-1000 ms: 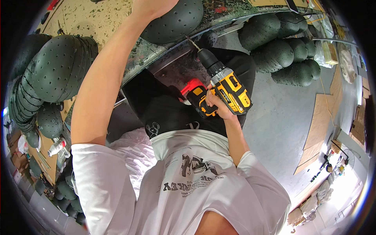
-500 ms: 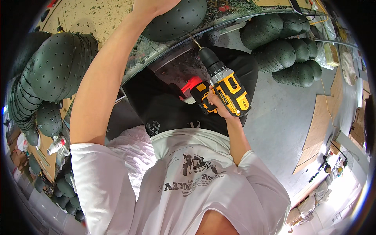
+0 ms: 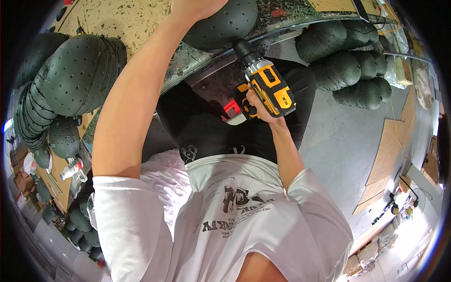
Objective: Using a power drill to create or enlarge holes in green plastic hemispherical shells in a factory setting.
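A dark grey-green domed shell [image 3: 223, 26], dotted with small holes, sits at the near edge of the worktop. Against it rests my left hand [image 3: 199, 7], its fingers cut off by the top of the picture. My right hand [image 3: 260, 107] is wrapped round the handle of a yellow and black cordless drill [image 3: 270, 87], which points up and away from me. The drill's chuck [image 3: 243, 48] meets the shell's near rim, and the bit no longer shows. A red part [image 3: 231, 107] shows beside the drill's battery.
Nested stacks of similar perforated shells [image 3: 70, 77] stand on the worktop [image 3: 122, 28] at left. More stacked shells [image 3: 336, 70] lie at right, by the bench edge. Flat cardboard [image 3: 378, 164] lies on the grey floor. A bottle [image 3: 71, 169] is at far left.
The drill has moved forward to the shell, and its bit, visible before, is now out of sight. My right hand moved with it. The whole view has shifted slightly.
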{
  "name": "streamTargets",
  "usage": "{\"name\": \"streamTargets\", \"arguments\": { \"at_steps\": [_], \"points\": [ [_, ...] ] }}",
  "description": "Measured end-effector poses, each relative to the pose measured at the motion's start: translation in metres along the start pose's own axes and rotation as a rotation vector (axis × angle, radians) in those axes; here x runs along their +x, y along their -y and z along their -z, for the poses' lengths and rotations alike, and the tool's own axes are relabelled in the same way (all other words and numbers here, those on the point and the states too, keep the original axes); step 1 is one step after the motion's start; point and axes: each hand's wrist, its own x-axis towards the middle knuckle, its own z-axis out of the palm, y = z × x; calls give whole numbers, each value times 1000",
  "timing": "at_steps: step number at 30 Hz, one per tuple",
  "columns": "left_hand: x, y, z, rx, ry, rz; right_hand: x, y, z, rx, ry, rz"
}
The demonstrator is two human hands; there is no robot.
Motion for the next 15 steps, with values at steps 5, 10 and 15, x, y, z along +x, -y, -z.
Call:
{"name": "streamTargets", "arguments": {
  "at_steps": [5,10,15],
  "points": [
    [1,6,-3,-56,-48,-83,8,21,3,8,35,30],
    [0,4,-4,-5,-88,-91,15,24,7,-183,64,190],
    [0,-5,-1,-18,-32,-5,19,33,13,-135,181,-15]
  ]
}}
